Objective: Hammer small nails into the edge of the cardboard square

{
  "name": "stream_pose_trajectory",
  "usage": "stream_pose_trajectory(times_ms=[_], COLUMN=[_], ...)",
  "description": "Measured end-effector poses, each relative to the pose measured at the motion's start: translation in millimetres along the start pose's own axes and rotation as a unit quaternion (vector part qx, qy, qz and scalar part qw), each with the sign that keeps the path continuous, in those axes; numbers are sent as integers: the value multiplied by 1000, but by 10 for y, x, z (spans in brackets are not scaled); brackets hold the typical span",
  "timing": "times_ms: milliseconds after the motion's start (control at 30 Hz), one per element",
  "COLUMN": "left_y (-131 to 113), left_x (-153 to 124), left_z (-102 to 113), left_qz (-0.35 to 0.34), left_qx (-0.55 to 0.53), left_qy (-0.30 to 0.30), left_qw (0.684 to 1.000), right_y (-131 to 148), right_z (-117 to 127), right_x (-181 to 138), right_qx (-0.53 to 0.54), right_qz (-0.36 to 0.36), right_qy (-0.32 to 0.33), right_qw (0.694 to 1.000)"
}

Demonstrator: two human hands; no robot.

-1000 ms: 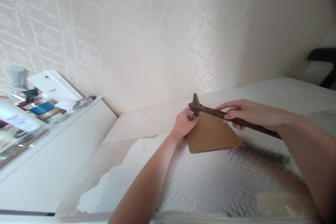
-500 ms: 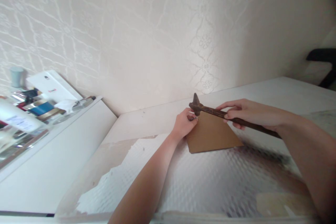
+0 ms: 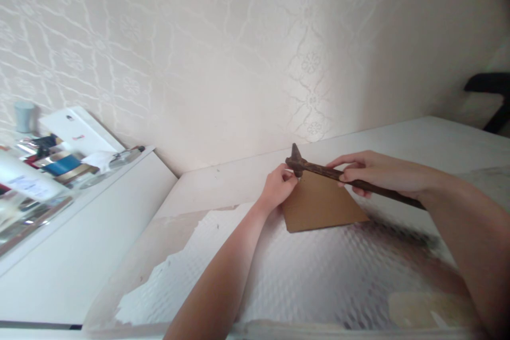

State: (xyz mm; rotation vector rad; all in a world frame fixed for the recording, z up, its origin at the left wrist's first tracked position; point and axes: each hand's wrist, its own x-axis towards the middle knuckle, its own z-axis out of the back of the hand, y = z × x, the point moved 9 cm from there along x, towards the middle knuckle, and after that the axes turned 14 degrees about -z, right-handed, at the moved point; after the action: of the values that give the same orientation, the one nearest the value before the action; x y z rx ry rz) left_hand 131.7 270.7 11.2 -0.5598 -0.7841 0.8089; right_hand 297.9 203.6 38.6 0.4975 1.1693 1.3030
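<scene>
My right hand is closed round the dark wooden handle of a rusty hammer, whose head hangs just above the far left corner of a brown cardboard piece. My left hand pinches something small right under the hammer head, at that corner of the cardboard; it is too small to name. The cardboard lies flat on a white table with a textured, dimpled covering.
A patterned pale wall rises right behind the table. To the left stands a white counter with a cluttered tray, a white box and a small grey cup. A dark chair shows at the far right.
The hammer head has risen very slightly. Both hands stay where they were.
</scene>
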Motion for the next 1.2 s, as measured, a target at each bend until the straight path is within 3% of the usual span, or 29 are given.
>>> stream_pose_trajectory(times_ms=[267,1200], left_y=[6,28], left_x=[6,11], left_z=[29,35], left_qz=[14,30], left_qx=[-74,-118], left_qy=[-26,-46], left_qw=[997,991], right_y=[13,-78], right_z=[15,19], right_x=[-24,58], right_qx=[-4,52], right_qz=[4,-10], right_qy=[-3,26], right_qw=[1000,998])
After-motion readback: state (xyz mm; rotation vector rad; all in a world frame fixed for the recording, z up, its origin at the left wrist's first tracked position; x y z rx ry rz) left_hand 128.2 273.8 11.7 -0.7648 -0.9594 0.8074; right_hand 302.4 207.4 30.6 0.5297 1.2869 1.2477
